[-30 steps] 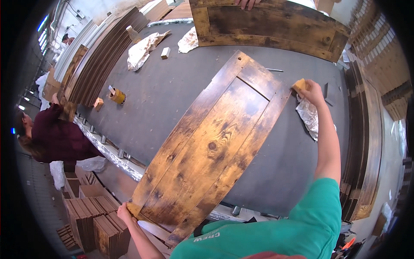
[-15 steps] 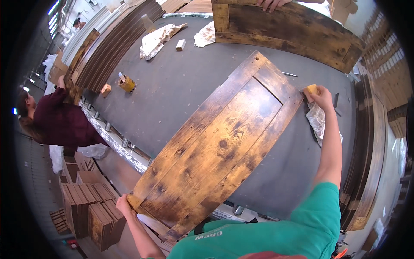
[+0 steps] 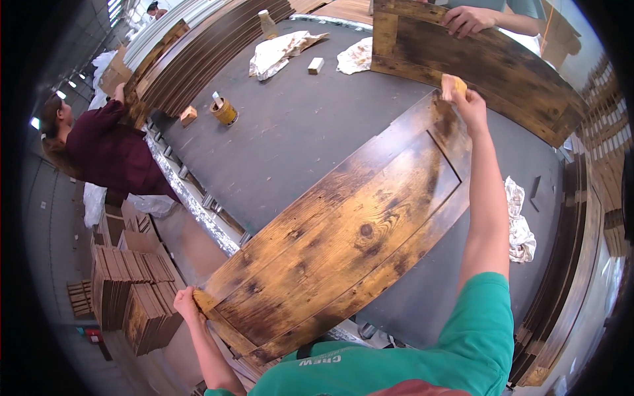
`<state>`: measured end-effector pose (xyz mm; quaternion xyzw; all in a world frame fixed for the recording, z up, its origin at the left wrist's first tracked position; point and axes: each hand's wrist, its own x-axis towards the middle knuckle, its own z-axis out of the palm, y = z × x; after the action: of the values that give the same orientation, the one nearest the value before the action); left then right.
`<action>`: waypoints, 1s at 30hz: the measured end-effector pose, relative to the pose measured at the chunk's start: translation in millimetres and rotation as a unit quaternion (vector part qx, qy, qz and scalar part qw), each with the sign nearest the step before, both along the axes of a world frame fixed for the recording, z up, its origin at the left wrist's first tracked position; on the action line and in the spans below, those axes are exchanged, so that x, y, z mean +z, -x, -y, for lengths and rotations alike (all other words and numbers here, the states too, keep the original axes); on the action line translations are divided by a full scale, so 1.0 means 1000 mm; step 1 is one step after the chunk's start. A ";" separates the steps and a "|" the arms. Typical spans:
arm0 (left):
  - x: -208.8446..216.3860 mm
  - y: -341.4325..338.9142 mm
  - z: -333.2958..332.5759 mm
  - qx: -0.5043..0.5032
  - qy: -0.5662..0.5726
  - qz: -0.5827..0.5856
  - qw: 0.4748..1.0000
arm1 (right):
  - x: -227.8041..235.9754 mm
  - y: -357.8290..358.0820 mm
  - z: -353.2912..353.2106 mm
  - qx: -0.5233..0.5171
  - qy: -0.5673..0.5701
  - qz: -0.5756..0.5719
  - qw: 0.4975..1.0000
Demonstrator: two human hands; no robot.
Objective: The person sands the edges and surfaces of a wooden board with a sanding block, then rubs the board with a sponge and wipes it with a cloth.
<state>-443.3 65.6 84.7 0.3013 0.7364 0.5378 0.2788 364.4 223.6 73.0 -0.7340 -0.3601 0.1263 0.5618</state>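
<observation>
The stained wooden panel [image 3: 343,231] is laid slantwise across the dark worktable [image 3: 297,132], its near corner overhanging the table's front edge; that corner is clamped by the left hand [image 3: 187,305], fingers closed on the wood; should this hold slacken, the overhanging end could probably tip or slide off the edge. At the panel's far corner a yellow sponge [image 3: 453,86] is pinched shut in the right hand [image 3: 472,105] and pressed on the wood; with the arm so far stretched, uneven pressure is likely, and the second dark panel [image 3: 475,66], just beside it and steadied by another person's hand [image 3: 465,20], could be smeared or knocked.
</observation>
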 end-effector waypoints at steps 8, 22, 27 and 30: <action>0.027 -0.010 0.016 0.018 -0.060 0.000 0.998 | 0.092 0.066 -0.019 0.240 0.128 0.025 0.962; 0.036 -0.014 0.021 0.018 -0.057 0.009 0.998 | 0.081 0.148 0.005 0.300 0.024 0.161 0.940; 0.046 -0.021 0.022 0.010 -0.089 0.007 0.996 | 0.091 0.184 0.031 0.223 0.047 0.192 0.954; 0.050 -0.019 0.030 0.028 -0.103 0.018 0.994 | 0.105 0.251 0.057 0.291 0.013 0.227 0.929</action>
<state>-424.2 35.4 134.6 0.2977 0.6805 0.6235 0.2441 113.5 166.1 177.9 -0.6132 -0.6743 0.1185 0.3940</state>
